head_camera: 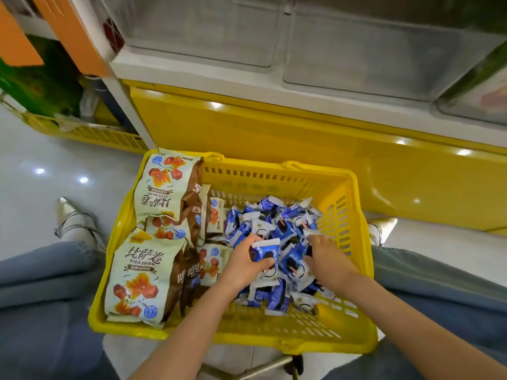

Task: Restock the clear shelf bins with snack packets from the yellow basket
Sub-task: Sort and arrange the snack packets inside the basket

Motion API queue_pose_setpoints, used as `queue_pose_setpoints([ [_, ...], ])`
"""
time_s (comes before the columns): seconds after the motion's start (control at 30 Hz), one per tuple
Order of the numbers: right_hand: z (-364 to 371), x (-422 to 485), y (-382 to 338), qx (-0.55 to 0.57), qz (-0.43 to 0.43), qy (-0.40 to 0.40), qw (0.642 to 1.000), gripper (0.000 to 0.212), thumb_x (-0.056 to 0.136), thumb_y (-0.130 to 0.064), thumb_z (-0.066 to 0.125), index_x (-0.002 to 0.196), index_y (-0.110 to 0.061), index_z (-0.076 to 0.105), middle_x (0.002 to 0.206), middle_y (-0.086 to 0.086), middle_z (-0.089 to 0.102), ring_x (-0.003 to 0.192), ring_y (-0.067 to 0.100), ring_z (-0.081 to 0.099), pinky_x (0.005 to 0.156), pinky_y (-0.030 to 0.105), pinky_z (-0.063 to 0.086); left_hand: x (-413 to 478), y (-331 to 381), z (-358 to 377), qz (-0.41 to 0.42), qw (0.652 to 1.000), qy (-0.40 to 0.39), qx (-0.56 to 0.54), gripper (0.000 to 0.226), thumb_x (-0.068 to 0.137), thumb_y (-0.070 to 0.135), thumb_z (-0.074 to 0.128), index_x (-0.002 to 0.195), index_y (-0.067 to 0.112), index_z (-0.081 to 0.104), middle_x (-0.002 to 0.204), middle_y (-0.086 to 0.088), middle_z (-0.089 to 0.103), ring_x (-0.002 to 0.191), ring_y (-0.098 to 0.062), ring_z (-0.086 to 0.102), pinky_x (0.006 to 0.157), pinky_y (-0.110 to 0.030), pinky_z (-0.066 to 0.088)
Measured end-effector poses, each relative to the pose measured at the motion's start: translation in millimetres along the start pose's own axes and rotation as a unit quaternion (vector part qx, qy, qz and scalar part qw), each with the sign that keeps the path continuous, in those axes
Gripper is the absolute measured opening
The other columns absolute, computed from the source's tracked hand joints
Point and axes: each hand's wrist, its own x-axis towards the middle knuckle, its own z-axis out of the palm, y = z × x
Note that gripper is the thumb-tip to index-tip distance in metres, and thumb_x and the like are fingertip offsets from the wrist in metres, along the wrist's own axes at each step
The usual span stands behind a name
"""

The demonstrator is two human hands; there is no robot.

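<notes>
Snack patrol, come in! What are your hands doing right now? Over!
Left hand grips a blue-and-white packet. Right hand digs into the blue packet pile, grip unclear. Both inside the yellow basket; nothing blocking the clear shelf bins above.

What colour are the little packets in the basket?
The little packets are blue and white, in the head view.

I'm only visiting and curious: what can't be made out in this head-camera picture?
Clear shelf bins: head view, blurred and cut by the top edge; contents unclear.
Right hand: fingertips buried among blue packets; any grip is hidden.
Yellow basket floor under the pile: covered by packets.
Print on the packet the left hand holds: too small.
</notes>
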Motion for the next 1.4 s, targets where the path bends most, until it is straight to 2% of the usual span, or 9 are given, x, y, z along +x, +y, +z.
queue_pose_setpoints([
  [0.13,0,-3,-25,0.29,-0.038,-0.021,0.956,0.048,0.097,-0.039,0.044,0.136,-0.013,0.039,0.13,0.005,0.055,0.114,0.018,0.055,0.095,0.03,0.044,-8,-1,4,0.031,0.999,-0.012,-0.006,0.015,0.088,0.02,0.062,0.101,0.015,0.055,0.091,-0.005,0.062,0.078,-0.017,0.059,0.068,-0.027,0.045],
  [0.3,10,4,-35,0.426,-0.036,-0.082,0.9,0.026,0.089,-0.026,0.062,0.112,-0.019,0.054,0.091,-0.001,0.061,0.092,0.019,0.061,0.087,0.033,0.05,0,-5,1,0.074,0.997,0.031,0.005,0.005,0.093,0.018,0.054,0.09,0.017,0.058,0.072,0.0,0.061,0.06,-0.009,0.055,0.061,-0.022,0.043],
  [0.37,8,10,-32,0.409,-0.026,-0.044,0.911,0.01,0.087,-0.027,0.065,0.091,-0.025,0.056,0.086,-0.004,0.058,0.088,0.018,0.059,0.077,0.023,0.05,10,-4,0,0.077,0.996,0.029,0.032,0.008,0.093,0.021,0.054,0.099,0.019,0.059,0.084,0.003,0.062,0.067,-0.004,0.056,0.061,-0.014,0.043],
  [0.43,2,17,-24,0.349,-0.004,0.022,0.937,0.022,0.088,-0.03,0.063,0.105,-0.017,0.057,0.088,-0.005,0.056,0.085,0.013,0.055,0.067,0.014,0.042,25,-5,0,0.069,0.995,0.041,0.061,0.021,0.094,0.025,0.053,0.113,0.019,0.055,0.107,0.003,0.057,0.086,-0.004,0.056,0.068,-0.008,0.041],
  [0.53,-14,31,1,0.256,0.034,0.134,0.957,0.042,0.093,-0.031,0.056,0.126,-0.008,0.048,0.107,0.006,0.058,0.095,0.018,0.056,0.077,0.024,0.044,55,-11,-7,0.041,0.991,0.077,0.102,0.032,0.095,0.023,0.051,0.125,0.014,0.048,0.125,-0.003,0.048,0.114,-0.016,0.048,0.095,-0.023,0.039],
  [0.7,-30,54,17,0.147,0.1,0.145,0.973,0.051,0.095,-0.014,0.051,0.14,-0.004,0.028,0.139,0.015,0.038,0.128,0.029,0.037,0.106,0.035,0.031,102,-26,-26,-0.069,0.978,0.132,0.146,0.044,0.095,0.02,0.05,0.134,0.004,0.036,0.137,-0.015,0.038,0.126,-0.029,0.04,0.104,-0.038,0.034],
  [0.83,-20,60,-11,-0.007,-0.008,0.268,0.963,0.061,0.073,0.012,0.063,0.13,0.0,0.046,0.123,0.016,0.052,0.112,0.029,0.051,0.097,0.036,0.045,121,-31,-24,-0.076,0.982,0.125,0.123,0.049,0.093,0.019,0.054,0.135,0.003,0.035,0.138,-0.015,0.041,0.127,-0.03,0.04,0.101,-0.037,0.035],
  [1.13,36,112,-49,0.122,-0.099,0.009,0.988,0.056,0.095,-0.002,0.045,0.145,-0.008,0.022,0.148,0.009,0.023,0.135,0.025,0.031,0.104,0.031,0.036,138,-36,-22,-0.085,0.977,0.106,0.165,0.026,0.092,0.015,0.055,0.116,0.005,0.052,0.127,-0.016,0.042,0.117,-0.029,0.043,0.097,-0.03,0.032],
  [1.4,52,118,-50,0.148,-0.063,-0.066,0.985,0.066,0.091,-0.044,0.054,0.142,-0.01,0.029,0.14,0.011,0.04,0.131,0.027,0.034,0.108,0.037,0.03,137,-38,-24,-0.04,0.975,0.081,0.205,0.012,0.088,0.019,0.062,0.096,0.01,0.063,0.111,-0.013,0.051,0.099,-0.026,0.051,0.077,-0.022,0.032],
])
